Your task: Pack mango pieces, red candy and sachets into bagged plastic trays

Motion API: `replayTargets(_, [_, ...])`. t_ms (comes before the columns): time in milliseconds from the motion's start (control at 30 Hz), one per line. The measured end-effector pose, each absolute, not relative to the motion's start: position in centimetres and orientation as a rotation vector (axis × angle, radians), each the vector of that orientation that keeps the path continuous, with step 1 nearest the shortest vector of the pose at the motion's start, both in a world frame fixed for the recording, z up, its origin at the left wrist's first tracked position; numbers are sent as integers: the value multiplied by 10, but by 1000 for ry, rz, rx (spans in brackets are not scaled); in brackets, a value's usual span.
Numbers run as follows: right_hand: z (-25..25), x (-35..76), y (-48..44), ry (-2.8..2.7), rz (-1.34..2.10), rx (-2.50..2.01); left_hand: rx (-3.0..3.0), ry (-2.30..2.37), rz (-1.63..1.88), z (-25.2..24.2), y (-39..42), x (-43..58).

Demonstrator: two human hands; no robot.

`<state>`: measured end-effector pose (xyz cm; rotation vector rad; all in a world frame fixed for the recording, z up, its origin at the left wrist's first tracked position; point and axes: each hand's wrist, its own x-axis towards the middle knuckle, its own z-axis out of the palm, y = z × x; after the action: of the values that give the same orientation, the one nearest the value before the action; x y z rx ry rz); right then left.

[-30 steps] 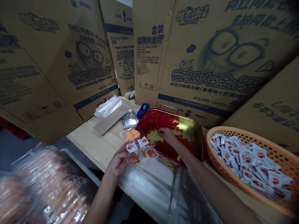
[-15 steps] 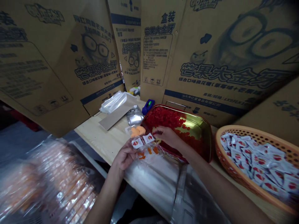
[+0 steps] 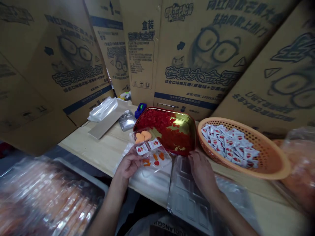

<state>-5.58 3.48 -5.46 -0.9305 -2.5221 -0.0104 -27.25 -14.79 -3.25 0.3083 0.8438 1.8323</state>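
Observation:
My left hand (image 3: pixel 129 164) pinches the left edge of a filled clear plastic tray (image 3: pixel 163 164). In this tray lie orange heart-shaped pieces (image 3: pixel 142 136), two white sachets with red print (image 3: pixel 148 146), and several small orange and red pieces (image 3: pixel 155 157). My right hand (image 3: pixel 202 170) has its fingers bent over the far right corner of another clear plastic tray (image 3: pixel 188 193), which has moulded compartments; its fingertips are partly hidden. Just beyond that hand is a red-rimmed, gold-lined tray (image 3: pixel 190 126) with many small red and orange pieces (image 3: pixel 157 119).
An orange basket (image 3: pixel 273 157) of white sachets (image 3: pixel 228 144) stands at right. Behind are a blue tape dispenser (image 3: pixel 140 110), cardboard strip (image 3: pixel 108 123) and plastic bags (image 3: pixel 102 109). Large cartons (image 3: pixel 197 59) wall off the back. At lower left, a bin holds stacked wrapped packs (image 3: pixel 64 196).
My right hand has left the filled tray's far right side and moved right and nearer, to the compartment tray. My left hand keeps its pinch. The view has turned right.

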Motion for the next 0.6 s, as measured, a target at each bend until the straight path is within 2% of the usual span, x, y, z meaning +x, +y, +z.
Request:
replayTargets(167, [-83,-45,25,-2563,-144,-1034,240,853,1818,-31,-148,-264])
replayTargets(600, [-77,-47,23,-2571,-169,-1137,199,885,1821,-30,-150,-259])
